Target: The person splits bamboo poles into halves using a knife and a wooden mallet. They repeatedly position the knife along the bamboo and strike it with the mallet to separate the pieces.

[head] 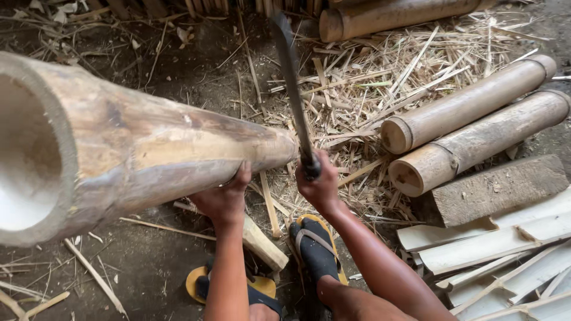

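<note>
No packages, labels, signs or screens appear anywhere around the large bamboo culm (137, 154) — only bare earth, split slats and shavings surround it — nothing printed or wrapped is in view.

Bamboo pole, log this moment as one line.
left hand: steadies bamboo pole | right hand: grips machete | blade raised over pole

Tan mottled bamboo culm (148, 154), dark blade (291, 77), black sandals (315, 249) with yellow soles.
</note>
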